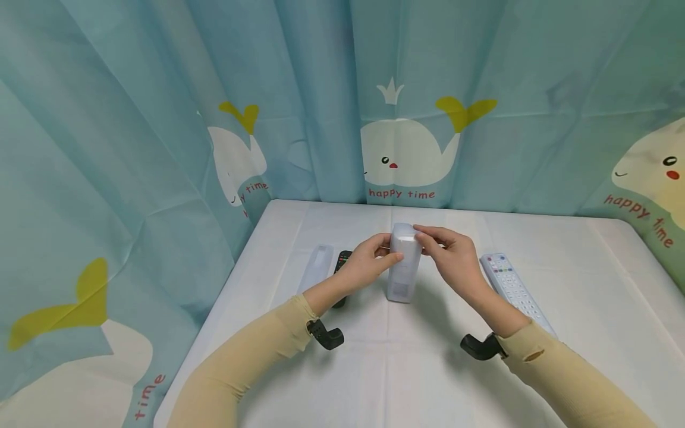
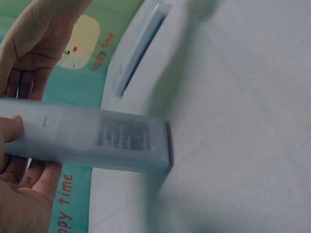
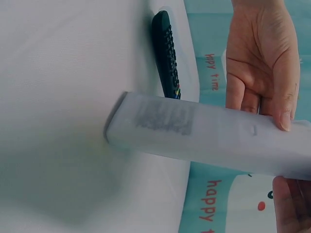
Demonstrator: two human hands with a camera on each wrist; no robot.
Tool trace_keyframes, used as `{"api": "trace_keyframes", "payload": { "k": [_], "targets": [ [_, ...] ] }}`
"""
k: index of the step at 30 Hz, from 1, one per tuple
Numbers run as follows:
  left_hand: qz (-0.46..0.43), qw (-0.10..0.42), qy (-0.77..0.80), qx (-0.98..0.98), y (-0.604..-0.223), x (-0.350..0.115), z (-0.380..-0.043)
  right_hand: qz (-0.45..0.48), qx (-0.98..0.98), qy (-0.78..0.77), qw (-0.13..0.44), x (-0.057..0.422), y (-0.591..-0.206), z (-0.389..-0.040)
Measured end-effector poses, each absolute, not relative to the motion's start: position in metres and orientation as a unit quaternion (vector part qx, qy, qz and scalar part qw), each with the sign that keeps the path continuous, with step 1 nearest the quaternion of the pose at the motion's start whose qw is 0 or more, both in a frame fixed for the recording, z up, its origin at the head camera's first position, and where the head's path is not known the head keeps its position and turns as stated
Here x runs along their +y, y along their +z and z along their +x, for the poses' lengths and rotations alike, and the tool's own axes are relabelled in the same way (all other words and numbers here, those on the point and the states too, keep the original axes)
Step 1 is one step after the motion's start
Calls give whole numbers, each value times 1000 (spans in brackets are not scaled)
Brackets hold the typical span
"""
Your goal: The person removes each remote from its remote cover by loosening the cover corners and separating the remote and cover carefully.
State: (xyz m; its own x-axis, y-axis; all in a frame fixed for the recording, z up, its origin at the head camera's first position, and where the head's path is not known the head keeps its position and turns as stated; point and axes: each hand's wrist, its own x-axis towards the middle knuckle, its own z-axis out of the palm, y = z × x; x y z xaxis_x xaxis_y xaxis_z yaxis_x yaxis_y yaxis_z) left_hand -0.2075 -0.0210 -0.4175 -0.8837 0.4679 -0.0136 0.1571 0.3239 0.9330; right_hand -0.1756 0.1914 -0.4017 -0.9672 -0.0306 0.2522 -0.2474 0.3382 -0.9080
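A white remote control (image 1: pixel 404 270) in a translucent cover is held up lengthwise near the middle of the table, its back toward me. A blurred printed label shows through near its lower end in the left wrist view. My left hand (image 1: pixel 366 261) grips its left side, thumb across the back face and fingers behind. At the upper right corner, my right hand (image 1: pixel 453 255) pinches the covered remote between thumb and fingers. The far ends of some fingers are hidden behind it.
A black remote (image 3: pixel 167 53) lies to the left, partly behind my left forearm, beside a translucent cover (image 1: pixel 317 267). Another white remote (image 1: pixel 514 288), buttons up, lies to the right, partly behind my right forearm. A whale-print curtain (image 1: pixel 332 107) surrounds the white table (image 1: pixel 353 374).
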Motion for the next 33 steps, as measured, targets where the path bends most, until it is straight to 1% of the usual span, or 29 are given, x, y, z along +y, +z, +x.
{"api": "trace_keyframes", "payload": {
  "k": [9,21,33],
  "targets": [
    [192,137,541,807,-420,-21,-208,89,-802,586,80,194,-409,-183],
    [191,146,534,811,-418,-21,-207,40,-766,642,-18,202,-409,-200],
    [199,153,530,810,-418,-22,-208,2,-745,663,-75,197,-412,-214]
  ]
}}
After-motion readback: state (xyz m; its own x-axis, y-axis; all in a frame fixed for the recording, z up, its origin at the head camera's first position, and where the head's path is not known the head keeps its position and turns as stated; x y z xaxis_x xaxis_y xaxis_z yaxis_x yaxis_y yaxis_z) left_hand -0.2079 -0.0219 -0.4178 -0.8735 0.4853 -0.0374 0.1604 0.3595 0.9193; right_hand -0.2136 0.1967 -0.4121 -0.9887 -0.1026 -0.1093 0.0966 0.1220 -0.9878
